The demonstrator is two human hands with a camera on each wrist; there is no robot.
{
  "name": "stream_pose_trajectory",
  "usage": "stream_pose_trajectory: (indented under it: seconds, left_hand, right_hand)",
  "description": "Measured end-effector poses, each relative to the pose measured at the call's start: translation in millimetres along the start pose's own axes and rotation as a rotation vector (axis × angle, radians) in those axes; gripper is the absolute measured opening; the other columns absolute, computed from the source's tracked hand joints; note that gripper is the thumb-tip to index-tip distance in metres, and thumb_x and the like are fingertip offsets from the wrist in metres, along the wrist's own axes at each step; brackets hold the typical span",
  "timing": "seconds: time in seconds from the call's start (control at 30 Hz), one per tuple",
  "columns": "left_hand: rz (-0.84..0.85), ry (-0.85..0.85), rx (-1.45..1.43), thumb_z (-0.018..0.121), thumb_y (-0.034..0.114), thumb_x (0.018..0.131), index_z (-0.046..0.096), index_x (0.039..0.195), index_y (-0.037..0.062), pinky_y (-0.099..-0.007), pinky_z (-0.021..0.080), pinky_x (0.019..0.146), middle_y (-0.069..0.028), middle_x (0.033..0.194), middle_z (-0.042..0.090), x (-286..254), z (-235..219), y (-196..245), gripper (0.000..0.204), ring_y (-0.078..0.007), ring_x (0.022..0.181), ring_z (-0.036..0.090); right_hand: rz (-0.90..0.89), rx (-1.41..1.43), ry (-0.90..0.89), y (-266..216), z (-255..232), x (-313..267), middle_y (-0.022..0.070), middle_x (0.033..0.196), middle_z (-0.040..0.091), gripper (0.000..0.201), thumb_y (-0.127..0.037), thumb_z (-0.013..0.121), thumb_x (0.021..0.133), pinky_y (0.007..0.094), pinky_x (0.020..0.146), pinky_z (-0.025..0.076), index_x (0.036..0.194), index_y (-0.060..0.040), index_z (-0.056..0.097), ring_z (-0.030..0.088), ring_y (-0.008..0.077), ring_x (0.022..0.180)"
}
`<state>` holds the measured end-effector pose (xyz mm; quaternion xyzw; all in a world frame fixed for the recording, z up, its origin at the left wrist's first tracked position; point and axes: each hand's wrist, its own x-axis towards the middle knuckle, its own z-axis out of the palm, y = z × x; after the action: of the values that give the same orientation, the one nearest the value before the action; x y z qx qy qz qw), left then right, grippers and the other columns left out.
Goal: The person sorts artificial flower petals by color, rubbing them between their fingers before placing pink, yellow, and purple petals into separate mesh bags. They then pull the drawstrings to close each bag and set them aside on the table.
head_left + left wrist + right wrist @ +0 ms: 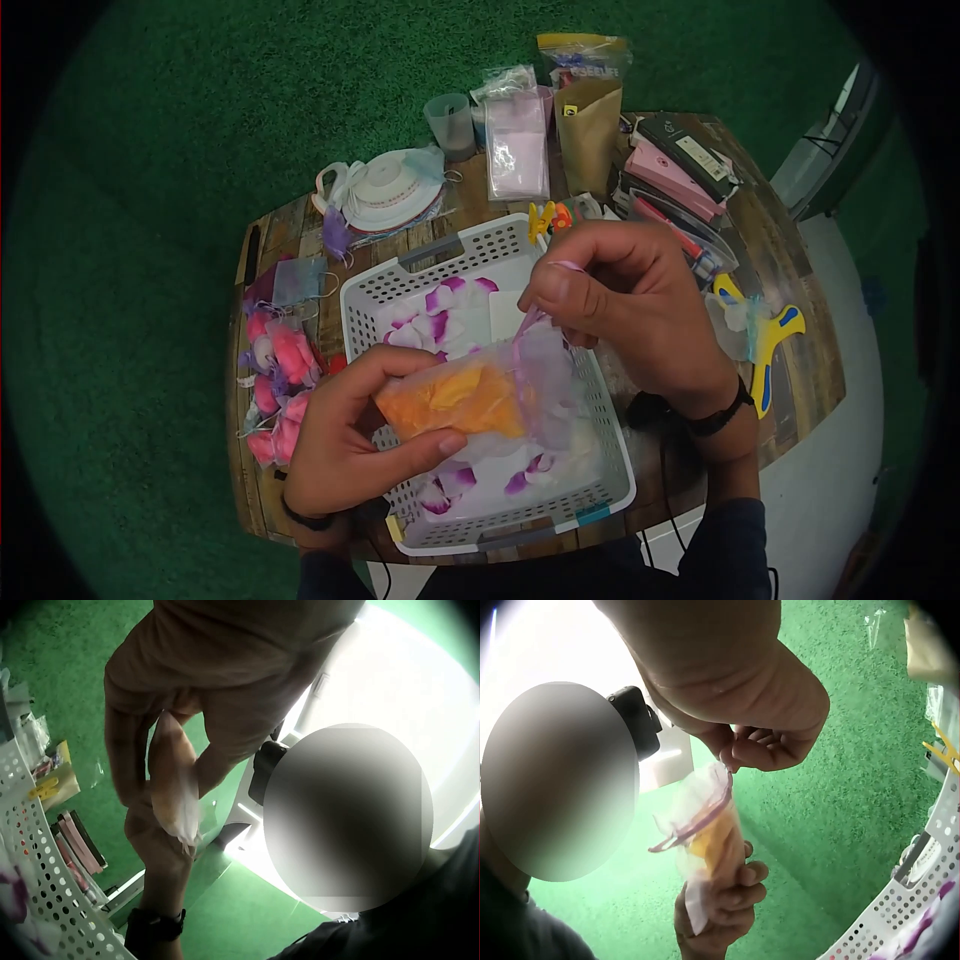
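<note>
My left hand (340, 445) grips a sheer organza pouch (455, 398) filled with orange petals, thumb on the near side and fingers on the far side. The pouch is tilted on its side above a white perforated basket (362, 335). My right hand (640, 310) pinches the lilac drawstring ribbon (527, 322) at the pouch's mouth, between thumb and curled fingers. In the right wrist view the ribbon (705, 817) runs around the gauzy top of the pouch. White and purple petals (445, 300) lie in the basket below.
Pouches of pink petals (290, 355) lie left of the basket. A ribbon roll (385, 190), a plastic cup (450, 125), a kraft paper bag (590, 135) and pink packs (517, 150) stand along the table's far side. At the right are boxes (680, 170) and a yellow-blue tool (770, 350).
</note>
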<state>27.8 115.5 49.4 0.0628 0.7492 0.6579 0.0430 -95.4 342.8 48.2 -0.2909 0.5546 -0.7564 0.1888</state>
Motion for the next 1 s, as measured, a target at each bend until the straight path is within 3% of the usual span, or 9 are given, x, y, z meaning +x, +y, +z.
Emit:
stream_pose_trajectory:
  seconds: [0.07,0.17,0.27,0.33,0.47,0.63,0.73,0.83,1.0]
  left_hand:
    - [0.004,-0.040,0.006,0.078,0.010,0.083,0.058,0.116,-0.0016,-0.0302,0.046,0.093,-0.0063,0.113,0.062,7.2,-2.1,1.3,0.040,-0.0129,0.106,0.059]
    - [0.239,-0.093,0.283,0.074,0.017,0.087,0.058,0.115,-0.0013,-0.0305,0.042,0.098,-0.0062,0.114,0.063,28.3,-2.1,7.6,0.037,-0.0131,0.109,0.057]
    - [0.159,-0.102,0.131,0.068,0.019,0.092,0.058,0.117,-0.0008,-0.0302,0.041,0.099,-0.0065,0.115,0.063,39.7,8.1,14.0,0.033,-0.0139,0.111,0.057]
    - [-0.073,-0.216,-0.027,0.064,0.018,0.096,0.057,0.119,-0.0005,-0.0310,0.042,0.098,-0.0072,0.115,0.062,45.3,9.2,14.0,0.030,-0.0152,0.110,0.058]
    - [0.042,-0.300,-0.096,0.059,0.018,0.099,0.057,0.119,-0.0008,-0.0314,0.044,0.098,-0.0068,0.112,0.063,55.2,16.8,0.4,0.027,-0.0150,0.108,0.058]
    - [-0.227,-0.162,-0.394,0.052,0.020,0.103,0.058,0.112,-0.0008,-0.0314,0.046,0.092,-0.0070,0.103,0.063,51.6,30.8,-1.7,0.024,-0.0150,0.099,0.059]
    - [-0.194,-0.243,-0.435,0.048,0.024,0.104,0.057,0.103,0.0009,-0.0311,0.047,0.086,-0.0066,0.094,0.060,53.2,34.3,-8.4,0.025,-0.0156,0.092,0.058]
    - [-0.160,-0.161,-0.407,0.046,0.026,0.105,0.055,0.094,0.0026,-0.0299,0.045,0.081,-0.0064,0.087,0.057,50.9,41.6,-8.2,0.027,-0.0154,0.087,0.056]
    - [-0.171,-0.064,-0.375,0.046,0.027,0.105,0.054,0.091,0.0031,-0.0281,0.044,0.075,-0.0074,0.084,0.056,51.9,44.0,-14.0,0.028,-0.0146,0.083,0.055]
  right_hand:
    - [0.029,0.038,-0.036,2.6,0.1,-1.1,0.0041,0.079,0.068,0.020,-0.021,0.070,0.093,0.0198,0.055,0.045,0.090,-0.0003,0.069,0.057,0.0045,0.064]
    - [0.156,0.055,-0.155,1.1,3.0,-1.4,0.0028,0.075,0.067,0.023,-0.023,0.069,0.093,0.0200,0.054,0.045,0.092,0.0001,0.071,0.058,0.0049,0.063]
    - [0.232,0.064,-0.241,3.7,5.3,-0.2,0.0022,0.072,0.067,0.024,-0.024,0.069,0.093,0.0199,0.054,0.046,0.094,0.0005,0.072,0.060,0.0056,0.064]
    - [0.206,0.086,-0.253,4.0,4.9,0.6,0.0022,0.071,0.067,0.025,-0.024,0.069,0.094,0.0199,0.054,0.047,0.095,0.0007,0.072,0.061,0.0061,0.064]
    - [0.138,-0.001,-0.143,7.9,-2.3,2.0,0.0028,0.074,0.068,0.024,-0.022,0.068,0.094,0.0194,0.055,0.048,0.096,0.0016,0.073,0.061,0.0046,0.066]
    - [0.057,-0.064,-0.095,13.8,-3.6,6.6,0.0033,0.076,0.069,0.022,-0.018,0.067,0.094,0.0191,0.056,0.049,0.096,0.0035,0.072,0.061,0.0040,0.066]
    - [0.153,0.079,-0.180,17.1,-9.2,8.8,0.0038,0.078,0.070,0.020,-0.016,0.066,0.095,0.0186,0.059,0.048,0.096,0.0034,0.072,0.059,0.0028,0.068]
    - [-0.100,-0.080,-0.012,29.9,-18.3,20.1,0.0008,0.074,0.067,0.021,-0.018,0.067,0.095,0.0191,0.055,0.044,0.095,0.0031,0.072,0.054,0.0016,0.063]
    - [-0.205,-0.060,0.117,36.0,-23.0,25.6,-0.0031,0.067,0.060,0.023,-0.018,0.067,0.095,0.0210,0.051,0.037,0.090,0.0038,0.072,0.047,0.0006,0.060]
